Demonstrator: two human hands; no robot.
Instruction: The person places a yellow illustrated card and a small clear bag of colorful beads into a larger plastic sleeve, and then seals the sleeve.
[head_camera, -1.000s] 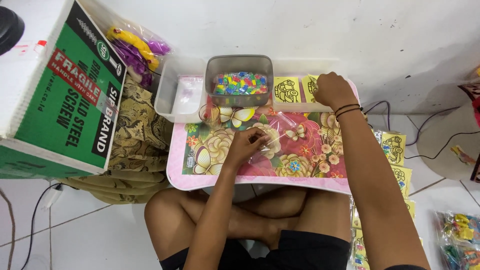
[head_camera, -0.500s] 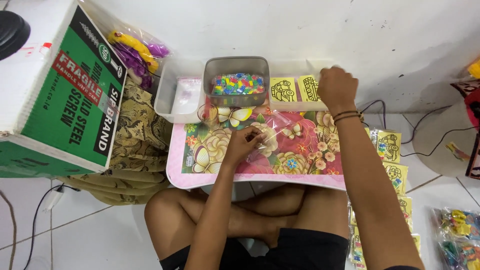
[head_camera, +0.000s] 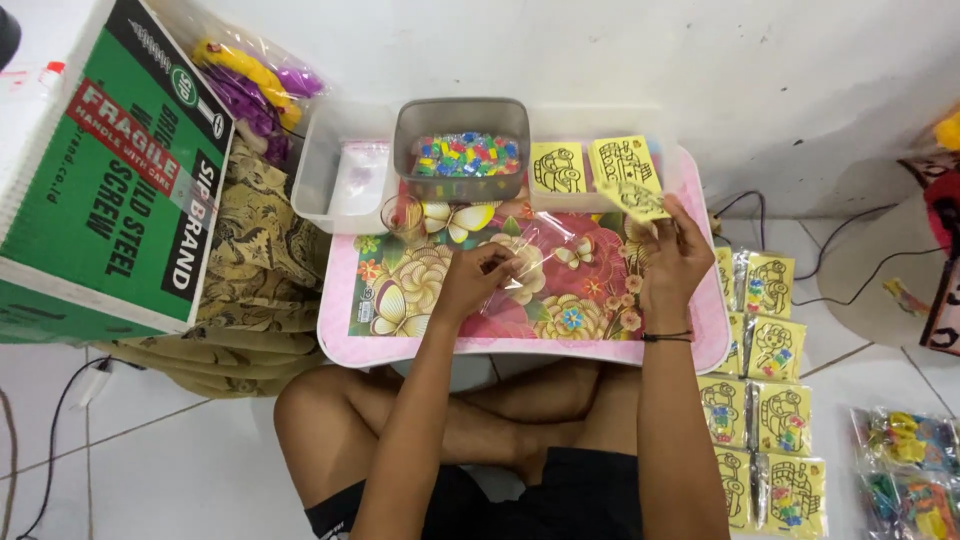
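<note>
Head view shows the right hand (head_camera: 672, 262) pulled back toward the person since a moment ago, when it reached over the far stack of yellow cards (head_camera: 592, 165); it now pinches one yellow card (head_camera: 636, 198) by its near edge, lifted just above its fingertips; the left hand (head_camera: 478, 281) has barely shifted, its fingers curled onto a clear plastic sleeve (head_camera: 545, 262) lying on the flowered tray (head_camera: 400, 300) between the two hands. How tightly the left fingers grip the sleeve is hard to tell; the sleeve's edges fade into the pattern. The held card is yellow with a black line drawing, slightly tilted and blurred; beyond the left hand sits a grey tub of coloured beads (head_camera: 465, 152).
</note>
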